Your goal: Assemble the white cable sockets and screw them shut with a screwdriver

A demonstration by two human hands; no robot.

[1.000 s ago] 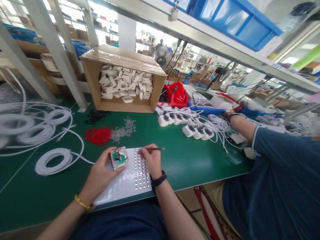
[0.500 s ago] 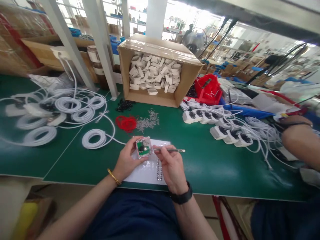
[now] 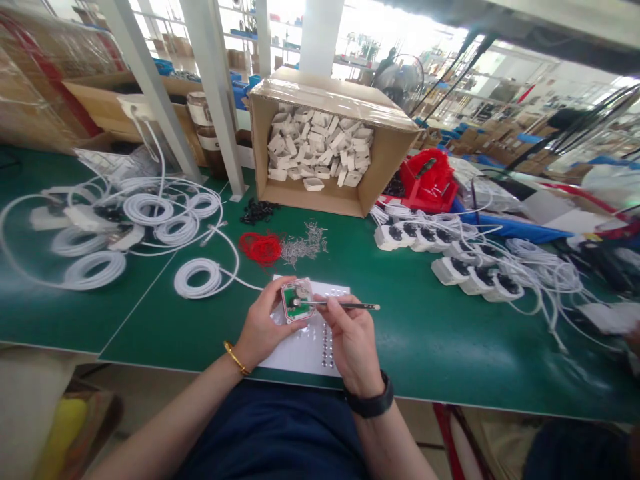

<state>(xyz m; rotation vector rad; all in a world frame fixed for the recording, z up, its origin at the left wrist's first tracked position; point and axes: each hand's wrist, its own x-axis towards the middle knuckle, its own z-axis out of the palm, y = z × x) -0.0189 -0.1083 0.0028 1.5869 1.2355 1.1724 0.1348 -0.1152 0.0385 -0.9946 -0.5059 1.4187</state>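
Since a second ago, the right hand (image 3: 355, 340) has moved from the sheet of shiny dots to the open housing (image 3: 297, 313), bringing the thin tool (image 3: 360, 305) along. From the head view, I see that housing held up at the near edge of the bench, over the white sheet (image 3: 300, 350). Fingers and thumb of the left hand (image 3: 263, 327) are closed around its sides, presumably to keep the green board inside uncovered and steady. The right fingertips pinch the tool, its tip reaching over the board from the right; whether the tip grips anything I can't tell. Shiny dots (image 3: 327, 345) sit in rows beside the right hand, likely for a short reach. Just beyond lie red rings (image 3: 261, 249) and screws (image 3: 303, 248), in separate piles, perhaps to prevent mixing. Left of them, a cable coil (image 3: 183, 280) trails towards the left hand; its joint is hidden.
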